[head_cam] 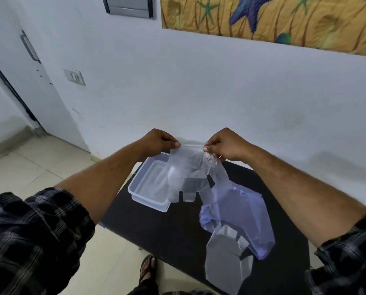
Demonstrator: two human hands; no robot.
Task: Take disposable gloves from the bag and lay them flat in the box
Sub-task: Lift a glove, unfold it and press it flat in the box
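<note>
A thin clear disposable glove (188, 171) hangs stretched between my two hands above the table, its fingers pointing down. My left hand (159, 141) pinches the left corner of its cuff, and my right hand (224, 145) pinches the right corner. Below and to the left stands a clear plastic box (143, 195), open on top. The glove's lower part hangs over the box's right side. A bluish translucent bag (241, 211) lies on the table to the right. Another clear glove (226, 258) lies flat near the table's front edge.
The black table (173, 235) stands against a white wall (199, 92). Tiled floor (24, 165) lies to the left, with a door at far left. A sandalled foot (148, 267) shows under the table's front edge.
</note>
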